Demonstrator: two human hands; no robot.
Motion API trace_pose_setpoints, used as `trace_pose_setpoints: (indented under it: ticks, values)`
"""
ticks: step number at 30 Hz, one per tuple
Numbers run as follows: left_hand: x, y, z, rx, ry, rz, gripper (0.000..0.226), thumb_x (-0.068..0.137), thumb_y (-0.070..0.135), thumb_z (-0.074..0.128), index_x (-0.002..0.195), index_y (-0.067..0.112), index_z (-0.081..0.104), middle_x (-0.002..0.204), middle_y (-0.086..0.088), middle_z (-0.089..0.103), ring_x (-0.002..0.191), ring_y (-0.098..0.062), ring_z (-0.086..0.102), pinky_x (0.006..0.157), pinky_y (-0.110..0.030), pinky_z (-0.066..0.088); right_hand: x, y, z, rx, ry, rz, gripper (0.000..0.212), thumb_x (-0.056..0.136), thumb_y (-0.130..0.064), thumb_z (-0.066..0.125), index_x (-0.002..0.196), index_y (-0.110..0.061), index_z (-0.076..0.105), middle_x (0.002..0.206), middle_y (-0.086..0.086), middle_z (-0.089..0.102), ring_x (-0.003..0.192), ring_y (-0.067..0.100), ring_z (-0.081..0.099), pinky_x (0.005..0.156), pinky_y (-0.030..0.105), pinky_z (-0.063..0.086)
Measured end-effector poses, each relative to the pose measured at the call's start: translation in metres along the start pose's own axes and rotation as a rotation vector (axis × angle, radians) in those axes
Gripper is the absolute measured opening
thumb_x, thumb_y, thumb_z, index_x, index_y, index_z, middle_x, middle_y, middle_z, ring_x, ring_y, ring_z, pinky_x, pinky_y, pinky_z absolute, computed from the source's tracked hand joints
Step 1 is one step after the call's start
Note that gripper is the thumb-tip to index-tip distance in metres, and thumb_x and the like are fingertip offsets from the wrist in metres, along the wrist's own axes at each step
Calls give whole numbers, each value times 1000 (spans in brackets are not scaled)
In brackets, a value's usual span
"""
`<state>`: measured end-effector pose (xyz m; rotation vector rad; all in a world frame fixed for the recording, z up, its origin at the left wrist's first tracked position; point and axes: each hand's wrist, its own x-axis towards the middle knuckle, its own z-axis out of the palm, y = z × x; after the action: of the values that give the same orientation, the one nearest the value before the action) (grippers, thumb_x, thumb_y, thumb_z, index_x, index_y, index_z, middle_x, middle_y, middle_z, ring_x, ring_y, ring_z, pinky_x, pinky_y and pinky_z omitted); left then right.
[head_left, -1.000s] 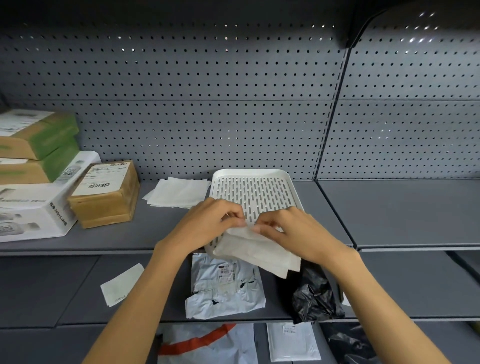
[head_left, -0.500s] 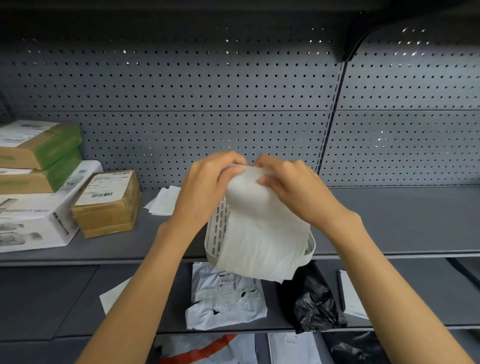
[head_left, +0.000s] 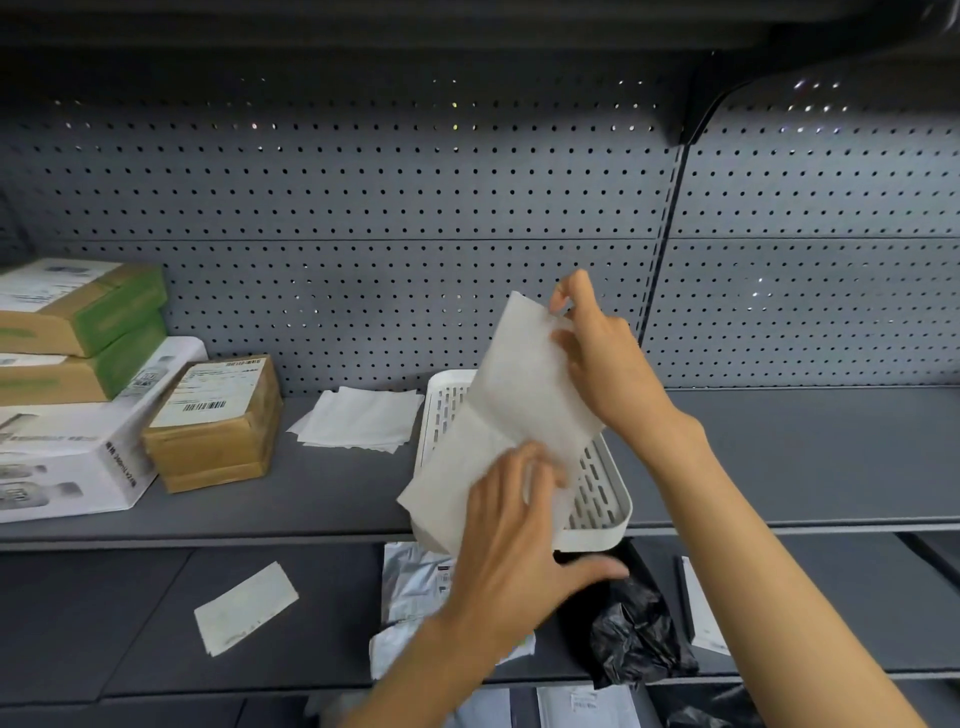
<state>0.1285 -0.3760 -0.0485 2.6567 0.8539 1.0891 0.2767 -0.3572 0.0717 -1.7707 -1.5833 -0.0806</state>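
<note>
A white padded sheet (head_left: 511, 400) hangs in the air, unfolded and slanted, above a white slotted plastic tray (head_left: 597, 499) on the middle shelf. My right hand (head_left: 608, 364) pinches the sheet's upper right edge between thumb and fingers. My left hand (head_left: 514, 540) is at the sheet's lower part, fingers spread against it and blurred. Much of the tray lies hidden behind the sheet and my hands.
A stack of white sheets (head_left: 363, 418) lies left of the tray. Cardboard parcels (head_left: 218, 421) and boxes (head_left: 78, 384) fill the shelf's left end. On the lower shelf lie a paper slip (head_left: 247, 608), a grey mailer bag (head_left: 415, 587) and a black bag (head_left: 634, 629). Pegboard backs the shelves.
The sheet was lifted from the tray and opened out. My right hand rose to the right with its top edge; my left hand dropped to its lower part.
</note>
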Motion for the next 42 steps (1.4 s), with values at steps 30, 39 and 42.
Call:
trace_pose_setpoints:
  ticks: [30, 39, 42]
  values:
    - [5, -57, -15, -60, -72, -235, 15, 101, 26, 52, 100, 35, 64, 95, 16, 68, 83, -10, 63, 70, -34, 53, -63, 51, 26, -80, -693, 168, 14, 93, -21, 71, 103, -31, 67, 124, -2, 65, 118, 15, 61, 98, 32, 48]
    - [30, -67, -27, -14, -25, -165, 72, 87, -17, 52, 127, 43, 48, 110, 11, 64, 94, -14, 66, 69, -41, 56, -49, 41, 21, -202, -481, 86, 24, 102, -7, 46, 113, -29, 46, 114, 3, 69, 89, 33, 60, 80, 44, 54]
    - [44, -66, -41, -52, 48, -170, 60, 88, -19, 43, 114, 35, 39, 108, 7, 61, 87, -21, 59, 67, -45, 53, -41, 29, 14, -156, -416, 44, 34, 98, -3, 42, 102, -34, 27, 113, 8, 68, 80, 41, 60, 77, 52, 56]
